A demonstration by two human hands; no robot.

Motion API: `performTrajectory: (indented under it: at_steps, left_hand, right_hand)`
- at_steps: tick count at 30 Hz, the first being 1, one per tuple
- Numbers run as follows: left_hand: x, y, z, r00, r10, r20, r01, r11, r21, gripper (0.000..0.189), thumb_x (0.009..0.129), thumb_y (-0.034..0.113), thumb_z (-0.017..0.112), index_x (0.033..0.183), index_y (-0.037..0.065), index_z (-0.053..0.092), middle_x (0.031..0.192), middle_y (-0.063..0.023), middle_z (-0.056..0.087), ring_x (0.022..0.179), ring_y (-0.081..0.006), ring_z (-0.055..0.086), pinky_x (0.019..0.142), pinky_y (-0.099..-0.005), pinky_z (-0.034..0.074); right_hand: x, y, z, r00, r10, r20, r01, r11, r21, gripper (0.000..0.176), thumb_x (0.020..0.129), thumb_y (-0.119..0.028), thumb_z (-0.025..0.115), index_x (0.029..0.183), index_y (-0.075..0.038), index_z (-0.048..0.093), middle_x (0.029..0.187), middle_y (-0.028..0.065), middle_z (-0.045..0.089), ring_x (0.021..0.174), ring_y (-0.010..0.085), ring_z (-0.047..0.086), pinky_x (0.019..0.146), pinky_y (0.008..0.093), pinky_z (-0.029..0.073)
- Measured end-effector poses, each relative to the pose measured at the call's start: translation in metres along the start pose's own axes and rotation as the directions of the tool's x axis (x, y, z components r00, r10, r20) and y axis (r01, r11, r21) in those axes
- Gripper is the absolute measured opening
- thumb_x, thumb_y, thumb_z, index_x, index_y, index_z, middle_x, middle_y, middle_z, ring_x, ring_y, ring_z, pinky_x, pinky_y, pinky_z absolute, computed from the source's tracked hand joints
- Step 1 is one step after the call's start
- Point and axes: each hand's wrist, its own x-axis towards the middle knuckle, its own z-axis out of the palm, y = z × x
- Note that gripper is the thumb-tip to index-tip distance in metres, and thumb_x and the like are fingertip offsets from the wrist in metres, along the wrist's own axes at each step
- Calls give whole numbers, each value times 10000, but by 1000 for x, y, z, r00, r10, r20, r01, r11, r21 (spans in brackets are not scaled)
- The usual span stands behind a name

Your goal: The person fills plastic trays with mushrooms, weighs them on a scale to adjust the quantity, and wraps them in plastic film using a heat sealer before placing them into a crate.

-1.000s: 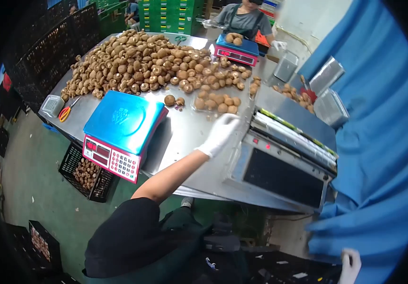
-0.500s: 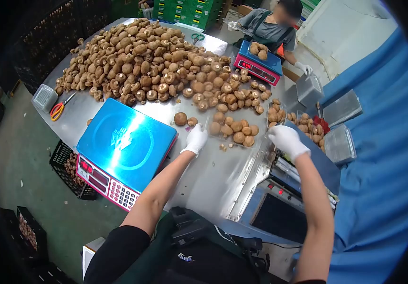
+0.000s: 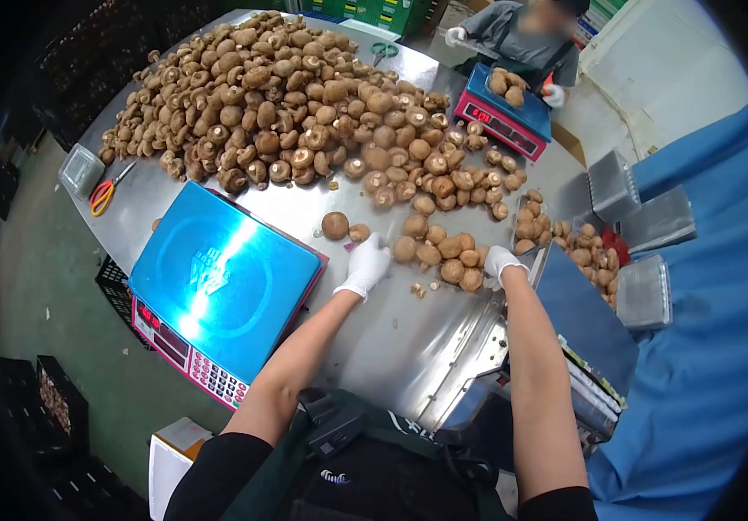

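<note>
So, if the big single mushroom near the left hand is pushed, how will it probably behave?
The big mushroom would probably slide or roll a little, since its cap is round and the metal table looks smooth. It may also bump the smaller mushroom beside it.

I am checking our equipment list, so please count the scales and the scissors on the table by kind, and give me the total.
Scales: 2 (near scale, far scale)
Scissors: 2 (orange-handled scissors, green-handled scissors)
Total: 4
</note>
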Motion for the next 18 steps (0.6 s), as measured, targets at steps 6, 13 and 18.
performTrajectory:
  at_steps: [6, 13, 18]
  left_hand:
    - [-4, 6, -13, 999, 5, -49, -9, 997, -83, 238, 785, 178, 527, 987, 58, 567, 832, -182, 630, 798, -314, 625, 731, -403, 476]
    - [-15, 47, -40, 983, 130, -126, -146, 981, -125, 198, 783, 161, 538, 954, 66, 574, 723, -128, 634, 634, -261, 632, 670, -372, 485]
    - [-43, 109, -65, 967, 237, -88, -251, 942, -221, 181, 780, 127, 521, 919, 17, 559, 658, -138, 621, 577, -231, 635, 600, -343, 491]
  right_hand:
    - [-14, -11, -8, 990, 17, -140, -35, 991, -128, 264, 769, -66, 517, 991, -2, 643, 1070, 242, 575, 1008, 384, 555, 828, 424, 473]
    - [-23, -14, -44, 945, -47, -325, 20, 996, -85, 243, 746, -58, 529, 945, 17, 646, 998, 259, 594, 965, 384, 576, 808, 418, 476]
    - [-81, -5, -88, 878, -46, -476, 90, 993, 70, 236, 752, -48, 509, 952, 37, 601, 1000, 271, 590, 984, 379, 569, 810, 422, 472]
